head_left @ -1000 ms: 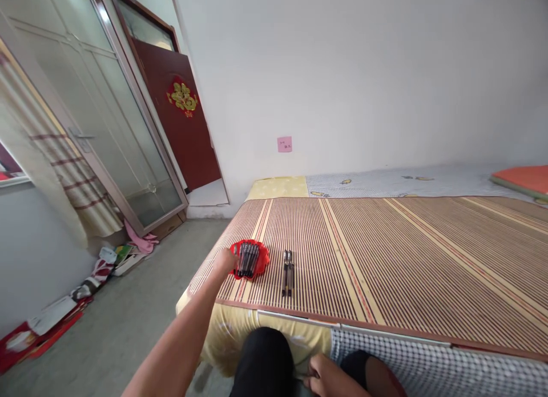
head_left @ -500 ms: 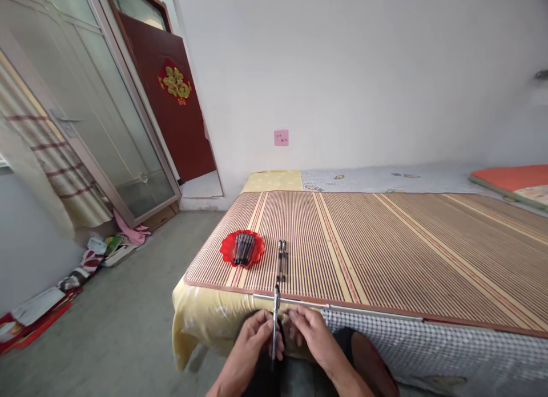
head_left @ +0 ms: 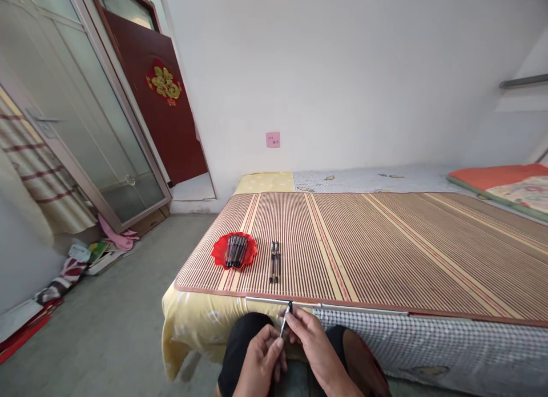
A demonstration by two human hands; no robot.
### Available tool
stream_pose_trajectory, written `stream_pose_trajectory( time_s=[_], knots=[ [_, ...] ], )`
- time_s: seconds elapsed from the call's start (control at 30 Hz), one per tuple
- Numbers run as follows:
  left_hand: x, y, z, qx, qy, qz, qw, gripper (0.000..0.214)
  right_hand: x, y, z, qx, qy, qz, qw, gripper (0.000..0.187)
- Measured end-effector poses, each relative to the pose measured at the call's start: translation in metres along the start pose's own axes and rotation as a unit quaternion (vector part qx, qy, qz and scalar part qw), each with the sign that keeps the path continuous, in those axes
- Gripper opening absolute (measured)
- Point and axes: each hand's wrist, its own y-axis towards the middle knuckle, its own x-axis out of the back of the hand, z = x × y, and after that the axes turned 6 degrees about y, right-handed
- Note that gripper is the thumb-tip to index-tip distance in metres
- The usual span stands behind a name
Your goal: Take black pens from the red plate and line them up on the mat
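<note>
The left hand is pinching the pen low while the right hand is gripping its dark upper end, before the surface's near edge, toward the left corner, where light, aligned grips are probably serving best.

- One slim pen with a black end, tilted, its black end up and to the right, held between the fingers of the left hand and right hand.
- Two dark pens, side by side and parallel, flat on the striped mat.
- A row of similar pens, packed closely, lying in a red, wavy-rimmed dish left of the pair.
</note>
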Motion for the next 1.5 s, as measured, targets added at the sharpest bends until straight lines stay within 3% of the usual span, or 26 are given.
stream_pose_trajectory(
  time_s=[0.1, 0.23, 0.3, 0.37, 0.47, 0.57, 0.67, 0.83, 1.0, 1.2, 1.5],
  knots=[
    [-0.004, 0.0, 0.013, 0.008, 0.023, -0.007, 1.0, 0.056, 0.019, 0.011, -0.002, 0.005, 0.006, -0.072, 0.997, 0.05],
    [-0.003, -0.004, 0.036, 0.023, 0.027, 0.028, 0.999, 0.058, 0.075, 0.044, 0.027, 0.074, 0.037, -0.248, 0.965, 0.056],
    [0.003, -0.005, 0.041, 0.023, 0.028, 0.005, 0.999, 0.059, 0.1, 0.064, 0.046, 0.114, 0.02, -0.253, 0.961, 0.055],
    [0.012, -0.003, 0.037, -0.003, 0.049, -0.06, 0.997, 0.057, 0.111, 0.085, 0.059, 0.124, -0.027, -0.212, 0.969, 0.053],
    [0.027, 0.002, 0.025, -0.056, 0.105, -0.17, 0.978, 0.049, 0.107, 0.121, 0.06, 0.118, -0.099, -0.155, 0.976, 0.053],
    [0.036, 0.008, 0.023, -0.069, 0.148, -0.238, 0.957, 0.046, 0.095, 0.161, 0.048, 0.078, -0.194, -0.138, 0.968, 0.041],
    [0.039, 0.011, 0.033, -0.073, 0.189, -0.238, 0.95, 0.045, 0.085, 0.197, 0.036, 0.04, -0.252, -0.132, 0.958, 0.026],
    [0.039, 0.015, 0.045, -0.088, 0.216, -0.251, 0.939, 0.044, 0.07, 0.237, 0.025, 0.006, -0.337, -0.136, 0.932, 0.026],
    [0.035, 0.019, 0.046, -0.098, 0.22, -0.264, 0.934, 0.047, 0.058, 0.255, 0.02, -0.014, -0.437, -0.129, 0.89, 0.024],
    [0.036, 0.02, 0.049, -0.098, 0.222, -0.266, 0.933, 0.048, 0.061, 0.259, 0.019, -0.01, -0.521, -0.1, 0.848, 0.022],
    [0.035, 0.02, 0.051, -0.085, 0.219, -0.266, 0.935, 0.046, 0.069, 0.251, 0.028, -0.017, -0.545, 0.018, 0.838, 0.028]
  ],
)
